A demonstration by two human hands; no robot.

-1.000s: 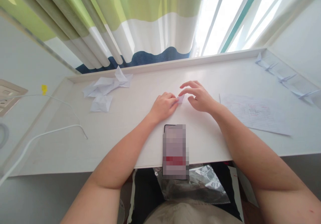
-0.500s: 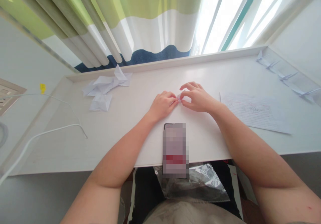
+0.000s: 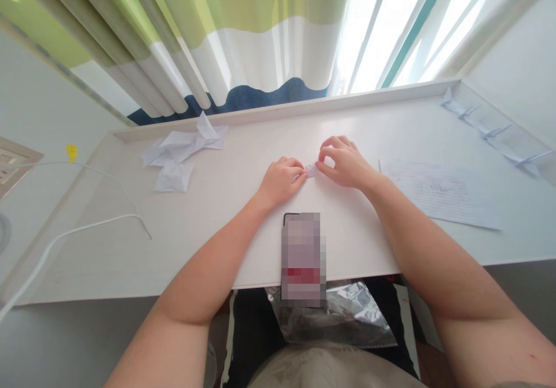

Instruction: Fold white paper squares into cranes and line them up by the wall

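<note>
Between my two hands, above the middle of the white desk, is a small folded piece of white paper [image 3: 310, 170]. My left hand [image 3: 283, 180] is closed on its left end, fingers bent and pressed together. At the opposite end, my right hand [image 3: 345, 161] pinches the paper between thumb and forefinger, with the other fingers curled above. Much of the small paper is covered by the fingertips, so its full shape cannot be made out. Just nearer to me lies a phone [image 3: 300, 249] with a blurred-out screen, jutting over the desk's front edge.
Folded and crumpled white papers [image 3: 176, 147] lie at the desk's back left. A written lined sheet [image 3: 434, 194] is on the right, with a row of folded paper shapes [image 3: 495, 132] beyond it. A white cable [image 3: 99, 223] crosses the left side. Clear plastic [image 3: 356, 313] covers my lap.
My right hand has shifted slightly right and its thumb and forefinger have closed together on the paper. More of the paper shows between the hands. My left hand has stayed in place.
</note>
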